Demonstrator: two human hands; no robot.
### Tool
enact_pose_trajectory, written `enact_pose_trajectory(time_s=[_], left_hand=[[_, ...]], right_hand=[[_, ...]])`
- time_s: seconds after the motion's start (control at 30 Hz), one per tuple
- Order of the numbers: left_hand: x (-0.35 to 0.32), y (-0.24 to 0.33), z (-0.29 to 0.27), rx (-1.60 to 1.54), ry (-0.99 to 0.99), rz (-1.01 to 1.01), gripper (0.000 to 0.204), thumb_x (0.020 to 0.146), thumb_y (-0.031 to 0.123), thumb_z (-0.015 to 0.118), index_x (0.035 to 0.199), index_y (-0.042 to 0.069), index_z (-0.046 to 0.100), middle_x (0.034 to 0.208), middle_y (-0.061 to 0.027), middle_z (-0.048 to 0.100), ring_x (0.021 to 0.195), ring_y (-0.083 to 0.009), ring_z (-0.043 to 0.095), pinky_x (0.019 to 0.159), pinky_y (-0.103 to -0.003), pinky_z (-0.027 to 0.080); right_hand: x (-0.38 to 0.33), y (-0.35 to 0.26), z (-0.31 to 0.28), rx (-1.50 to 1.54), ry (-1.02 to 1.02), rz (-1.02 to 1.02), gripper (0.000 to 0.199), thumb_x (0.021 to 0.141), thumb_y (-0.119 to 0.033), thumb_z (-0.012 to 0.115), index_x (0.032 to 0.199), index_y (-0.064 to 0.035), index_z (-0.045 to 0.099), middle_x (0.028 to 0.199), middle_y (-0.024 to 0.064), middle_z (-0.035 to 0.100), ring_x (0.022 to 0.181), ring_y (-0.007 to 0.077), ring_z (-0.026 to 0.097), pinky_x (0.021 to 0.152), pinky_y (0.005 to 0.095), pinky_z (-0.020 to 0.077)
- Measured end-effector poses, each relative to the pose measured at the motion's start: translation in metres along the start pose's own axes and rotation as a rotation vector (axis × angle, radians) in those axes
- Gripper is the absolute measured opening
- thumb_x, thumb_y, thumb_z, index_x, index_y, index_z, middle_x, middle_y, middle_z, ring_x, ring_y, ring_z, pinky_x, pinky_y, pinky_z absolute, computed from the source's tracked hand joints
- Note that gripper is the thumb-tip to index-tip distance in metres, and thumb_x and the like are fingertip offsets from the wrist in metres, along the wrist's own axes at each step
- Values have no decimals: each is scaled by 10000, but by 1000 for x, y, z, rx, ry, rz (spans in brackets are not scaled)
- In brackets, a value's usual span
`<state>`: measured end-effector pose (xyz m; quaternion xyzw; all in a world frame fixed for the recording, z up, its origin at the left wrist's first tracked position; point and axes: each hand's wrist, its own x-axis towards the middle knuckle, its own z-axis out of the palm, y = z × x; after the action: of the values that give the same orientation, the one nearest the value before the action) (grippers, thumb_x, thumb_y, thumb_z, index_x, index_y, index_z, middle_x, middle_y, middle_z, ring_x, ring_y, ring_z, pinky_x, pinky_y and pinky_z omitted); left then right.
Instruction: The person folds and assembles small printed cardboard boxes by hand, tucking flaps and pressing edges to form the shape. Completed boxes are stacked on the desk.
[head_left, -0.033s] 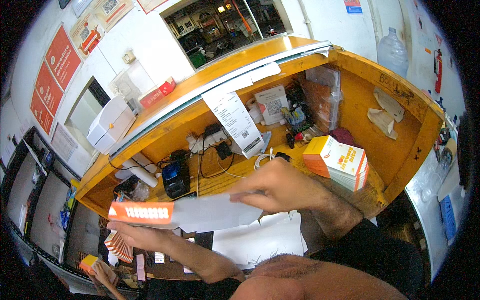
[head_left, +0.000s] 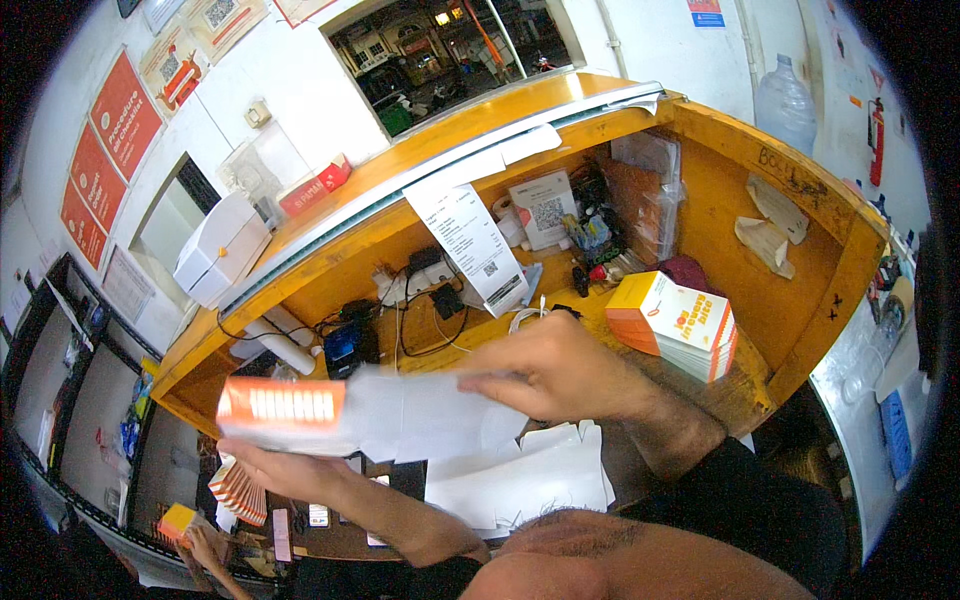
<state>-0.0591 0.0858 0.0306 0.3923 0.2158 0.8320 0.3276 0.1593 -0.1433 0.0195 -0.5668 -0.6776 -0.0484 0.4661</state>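
A paper food carton point(head_left: 420, 415) stretches out between my hands, partly unfolded and smeared by motion. Its printed panel point(head_left: 285, 402) is orange with white shapes; the rest shows plain pale inner paper. My left hand point(head_left: 270, 470) grips the printed end from below, fingers partly hidden under it. At the opposite end, my right hand point(head_left: 545, 365) pinches the edge of the pale flap between thumb and fingers. White paper sheets point(head_left: 520, 480) lie on the counter beneath the carton.
Flat cartons point(head_left: 665, 325) are stacked at right. More folded cartons point(head_left: 238, 490) sit lower left, near another person's hand point(head_left: 203, 552) holding a yellow-orange box point(head_left: 178, 522). A printed receipt point(head_left: 468, 245) hangs from the yellow shelf. A black device point(head_left: 350, 345) and cables stand underneath.
The printed end of the carton has risen and tilted slightly, showing more of its orange panel. Both hands keep their grip, with the right hand almost in place.
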Motion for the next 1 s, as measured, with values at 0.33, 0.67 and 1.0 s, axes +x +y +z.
enact_pose_trajectory(time_s=[0.33,0.67,1.0], left_hand=[[-49,-12,-11,-125,-1236,71,809,1049,553,715,1509,-80,508,1389,-195,661,1246,-303,669,1116,-486,504],[-81,27,10,-228,-689,-196,601,1005,331,713,1364,-139,603,1236,-250,726,1057,-289,742,958,-420,599],[-84,29,10,-319,-713,-146,725,1003,500,778,1324,-129,615,1160,-212,736,1016,-236,739,898,-362,602]], right_hand=[[1,-10,25,-383,403,-307,503,817,-104,835,1319,-85,793,1119,111,834,904,244,826,750,390,665],[10,-9,23,-131,357,-522,332,963,-143,774,1290,-91,805,1250,106,816,1075,255,813,852,383,674],[5,-16,17,-247,451,-639,270,938,-100,772,1195,-41,830,1215,102,819,1083,245,808,844,349,678]])
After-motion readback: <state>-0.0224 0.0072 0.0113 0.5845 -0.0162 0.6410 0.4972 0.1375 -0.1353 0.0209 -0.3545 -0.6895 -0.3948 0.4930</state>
